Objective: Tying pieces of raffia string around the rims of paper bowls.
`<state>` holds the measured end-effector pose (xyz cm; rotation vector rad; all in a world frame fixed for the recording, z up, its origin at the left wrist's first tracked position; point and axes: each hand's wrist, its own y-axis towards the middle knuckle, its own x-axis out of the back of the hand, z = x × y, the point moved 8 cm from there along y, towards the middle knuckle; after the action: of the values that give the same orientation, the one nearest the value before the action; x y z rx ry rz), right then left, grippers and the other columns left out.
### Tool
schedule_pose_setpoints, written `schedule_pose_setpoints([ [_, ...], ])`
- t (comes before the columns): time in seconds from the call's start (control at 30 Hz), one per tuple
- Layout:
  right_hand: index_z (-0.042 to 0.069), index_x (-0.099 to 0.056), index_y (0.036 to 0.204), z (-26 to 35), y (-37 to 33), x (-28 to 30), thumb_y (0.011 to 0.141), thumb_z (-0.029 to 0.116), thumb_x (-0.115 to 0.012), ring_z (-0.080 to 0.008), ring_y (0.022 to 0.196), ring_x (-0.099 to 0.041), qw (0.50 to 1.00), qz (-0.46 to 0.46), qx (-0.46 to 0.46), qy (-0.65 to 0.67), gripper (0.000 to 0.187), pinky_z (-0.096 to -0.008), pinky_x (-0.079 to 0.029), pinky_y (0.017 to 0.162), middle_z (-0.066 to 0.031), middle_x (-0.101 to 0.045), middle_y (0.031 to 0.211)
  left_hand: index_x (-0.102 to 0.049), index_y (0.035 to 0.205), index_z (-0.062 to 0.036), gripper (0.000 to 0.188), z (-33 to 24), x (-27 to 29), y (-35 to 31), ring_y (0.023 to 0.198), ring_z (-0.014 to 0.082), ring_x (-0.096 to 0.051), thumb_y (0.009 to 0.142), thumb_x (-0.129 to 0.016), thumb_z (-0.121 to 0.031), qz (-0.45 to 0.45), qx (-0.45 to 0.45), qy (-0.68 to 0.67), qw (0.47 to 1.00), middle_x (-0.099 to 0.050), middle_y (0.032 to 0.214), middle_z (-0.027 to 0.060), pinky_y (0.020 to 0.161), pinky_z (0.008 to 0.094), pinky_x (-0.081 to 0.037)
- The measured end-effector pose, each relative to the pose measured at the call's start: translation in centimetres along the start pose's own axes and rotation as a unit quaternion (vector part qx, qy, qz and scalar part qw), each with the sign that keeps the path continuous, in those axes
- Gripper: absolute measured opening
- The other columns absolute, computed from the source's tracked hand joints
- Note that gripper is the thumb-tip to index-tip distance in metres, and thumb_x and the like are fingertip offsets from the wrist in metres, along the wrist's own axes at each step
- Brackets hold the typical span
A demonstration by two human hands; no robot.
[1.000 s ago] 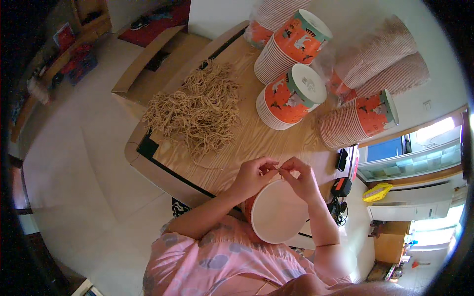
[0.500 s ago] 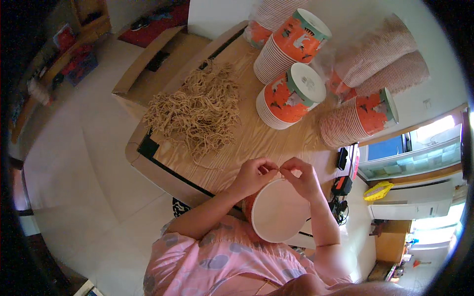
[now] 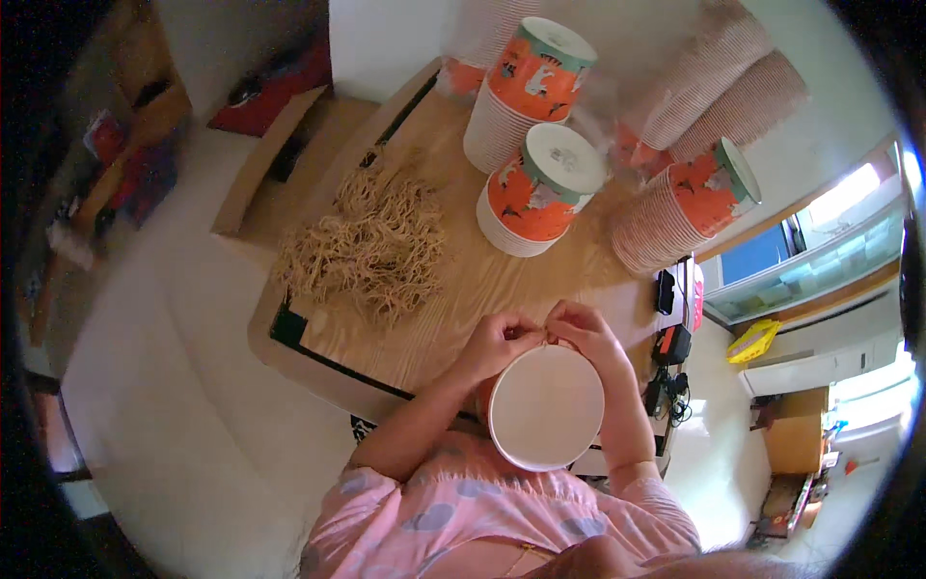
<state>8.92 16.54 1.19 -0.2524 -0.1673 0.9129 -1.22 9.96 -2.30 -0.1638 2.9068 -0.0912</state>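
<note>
A large round paper tub (image 3: pixel 547 410), white inside with a bit of orange outer wall showing at its left, rests in front of my body with its mouth turned up toward me. My left hand (image 3: pixel 503 340) is closed in a pinch at the tub's far rim. Right beside it, my right hand (image 3: pixel 586 336) also pinches, and the fingertips of both meet. Whatever they hold is too small to make out. Beyond my left hand, a tangled heap of tan paper twine strands (image 3: pixel 371 241) lies on the wooden table.
Nested stacks of orange-and-green paper tubs (image 3: pixel 531 203) stand at the back of the wooden table (image 3: pixel 463 299). Plastic-wrapped stacks (image 3: pixel 719 82) lean by the wall. A cardboard box (image 3: pixel 256 183) stands left of the table. Black cables and a red-black device (image 3: pixel 672 342) sit at the right edge.
My fingertips have drawn closer together over the tub's far rim, and my right hand has shifted slightly. The whole view has turned a little; the tub stays in front of me.
</note>
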Motion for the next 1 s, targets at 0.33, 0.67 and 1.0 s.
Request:
schedule_pose_setpoints([
  [0.33,0.005,-0.057,0.083,-1.8,-1.7,0.3,0.086,0.012,-0.057,-0.0064,0.065,-0.052,0.995,-0.072,-0.003,0.072,0.008,-0.0193,-0.04,0.057,0.0003,-0.057,0.072,-0.065,0.089,0.0001,0.015,0.0,-0.7,-0.9,0.071,0.0068,-0.058,0.084,-0.062,-0.013,-0.026,-0.003,-0.001,1.0,-0.065,0.079,0.0026,0.063,0.0216,-0.047],
  [0.67,0.003,-0.057,0.085,-2.8,-2.0,1.4,0.086,0.012,-0.059,-0.0084,0.068,-0.054,0.975,-0.14,0.027,0.169,0.01,-0.0212,-0.043,0.062,-0.0024,-0.059,0.075,-0.066,0.089,0.0014,0.015,0.2,-1.6,-0.8,0.07,0.0065,-0.057,0.084,-0.062,-0.013,0.001,0.047,-0.05,0.998,-0.064,0.078,0.0029,0.063,0.0211,-0.047],
  [1.0,0.002,-0.059,0.086,-4.3,-1.4,0.8,0.084,0.013,-0.062,-0.0086,0.066,-0.052,0.97,-0.061,0.036,0.233,0.011,-0.0217,-0.042,0.058,-0.0013,-0.058,0.075,-0.066,0.088,0.0013,0.015,1.5,-1.3,-0.7,0.071,0.0087,-0.06,0.082,-0.063,-0.012,-0.01,0.083,-0.043,0.996,-0.066,0.079,0.0043,0.064,0.0227,-0.049],
])
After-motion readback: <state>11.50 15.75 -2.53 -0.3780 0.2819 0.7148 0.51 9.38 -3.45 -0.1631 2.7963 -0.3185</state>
